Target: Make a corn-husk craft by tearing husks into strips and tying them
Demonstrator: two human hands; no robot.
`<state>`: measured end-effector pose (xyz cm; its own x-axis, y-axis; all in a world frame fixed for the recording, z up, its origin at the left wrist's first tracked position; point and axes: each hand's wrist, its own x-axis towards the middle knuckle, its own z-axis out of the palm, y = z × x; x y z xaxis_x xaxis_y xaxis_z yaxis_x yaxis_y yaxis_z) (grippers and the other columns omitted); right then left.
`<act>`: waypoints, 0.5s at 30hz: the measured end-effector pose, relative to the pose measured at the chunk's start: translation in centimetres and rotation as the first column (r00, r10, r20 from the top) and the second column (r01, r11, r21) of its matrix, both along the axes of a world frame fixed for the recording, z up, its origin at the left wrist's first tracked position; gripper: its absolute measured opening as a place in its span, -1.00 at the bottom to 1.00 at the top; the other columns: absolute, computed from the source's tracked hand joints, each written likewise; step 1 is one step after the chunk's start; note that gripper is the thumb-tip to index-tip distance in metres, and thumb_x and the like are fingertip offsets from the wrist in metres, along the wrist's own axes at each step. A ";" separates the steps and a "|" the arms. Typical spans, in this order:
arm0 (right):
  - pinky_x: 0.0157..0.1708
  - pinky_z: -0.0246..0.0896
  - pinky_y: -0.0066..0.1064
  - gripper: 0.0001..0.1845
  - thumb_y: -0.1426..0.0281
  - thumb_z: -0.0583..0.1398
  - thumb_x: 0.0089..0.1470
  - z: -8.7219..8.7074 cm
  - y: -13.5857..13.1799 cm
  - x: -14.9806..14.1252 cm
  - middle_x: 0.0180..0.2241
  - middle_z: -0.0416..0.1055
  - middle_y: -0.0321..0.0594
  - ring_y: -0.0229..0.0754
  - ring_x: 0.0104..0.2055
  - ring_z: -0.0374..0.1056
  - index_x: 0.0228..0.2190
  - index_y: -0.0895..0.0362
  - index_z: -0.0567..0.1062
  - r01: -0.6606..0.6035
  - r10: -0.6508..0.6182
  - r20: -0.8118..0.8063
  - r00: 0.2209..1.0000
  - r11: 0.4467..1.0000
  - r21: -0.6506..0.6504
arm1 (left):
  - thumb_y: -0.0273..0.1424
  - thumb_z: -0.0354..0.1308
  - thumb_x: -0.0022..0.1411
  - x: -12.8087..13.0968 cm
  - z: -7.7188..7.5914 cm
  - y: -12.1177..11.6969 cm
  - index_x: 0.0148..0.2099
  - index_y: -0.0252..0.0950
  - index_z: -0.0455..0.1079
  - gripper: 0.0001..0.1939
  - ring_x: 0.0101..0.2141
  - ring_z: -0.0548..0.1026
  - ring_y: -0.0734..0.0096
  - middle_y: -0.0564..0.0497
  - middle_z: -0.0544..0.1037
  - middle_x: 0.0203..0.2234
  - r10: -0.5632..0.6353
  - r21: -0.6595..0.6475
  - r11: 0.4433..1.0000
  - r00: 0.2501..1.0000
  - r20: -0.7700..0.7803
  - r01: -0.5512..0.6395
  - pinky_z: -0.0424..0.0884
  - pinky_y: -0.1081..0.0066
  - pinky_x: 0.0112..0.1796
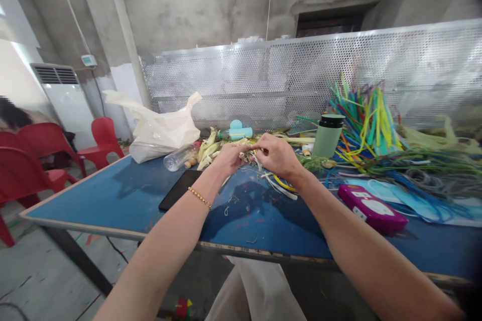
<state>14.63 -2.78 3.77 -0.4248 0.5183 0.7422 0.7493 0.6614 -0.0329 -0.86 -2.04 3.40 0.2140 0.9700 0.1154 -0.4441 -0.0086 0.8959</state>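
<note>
Over the middle of the blue table [128,193], my left hand [229,159] and my right hand [276,156] meet fingertip to fingertip. The fingers of both are closed in a pinch. Between and just under them show small pale, straw-like strips [249,157]; their kind is too small to make out, and part of them is hidden by my fingers. Beside my left hand lies a heap of pale yellow-green husks [208,150]. White and yellow plastic strips [280,185] lie on the table under my right hand.
At left stand a white plastic bag [161,127], a clear bottle [178,157] and a dark tablet [179,188]. At right are a green lidded cup [328,137], a purple box [371,208], coloured strips [376,120] and blue masks [410,195]. Red chairs [48,140] stand beyond the left edge.
</note>
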 end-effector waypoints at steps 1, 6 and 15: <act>-0.27 0.21 -0.37 -0.70 0.54 0.12 0.06 0.0 0.0 0.1 -0.32 0.48 -0.15 -0.17 -0.29 0.37 -0.32 0.12 0.66 -0.007 0.007 -0.013 1.000 1.000 -0.007 | -0.72 0.13 0.10 0.0 0.0 0.0 -0.46 -0.49 0.40 -0.87 -0.58 0.41 0.56 0.00 0.45 -0.59 -0.004 0.007 1.000 1.000 -0.007 0.004 0.37 0.46 -0.46; -0.25 0.25 -0.36 -0.63 0.59 0.10 -0.03 0.2 0.3 0.2 -0.37 0.52 -0.16 -0.16 -0.32 0.40 -0.34 0.12 0.68 -0.029 0.026 -0.104 0.994 0.999 -0.026 | -0.71 0.18 0.07 -0.2 -0.2 0.2 -0.49 -0.49 0.37 -0.86 -0.58 0.42 0.55 0.00 0.43 -0.58 -0.033 0.053 0.998 0.999 -0.027 0.035 0.38 0.43 -0.46; -0.31 0.25 -0.38 -0.71 0.52 0.13 -0.03 0.3 0.7 0.5 -0.35 0.58 -0.15 -0.16 -0.35 0.43 -0.39 0.14 0.67 0.052 -0.067 -0.192 0.979 0.996 -0.079 | -0.61 0.26 0.07 -0.1 -0.4 0.3 -0.51 -0.45 0.38 -0.84 -0.59 0.41 0.54 0.02 0.41 -0.62 -0.008 0.130 0.991 0.993 -0.114 0.023 0.30 0.44 -0.47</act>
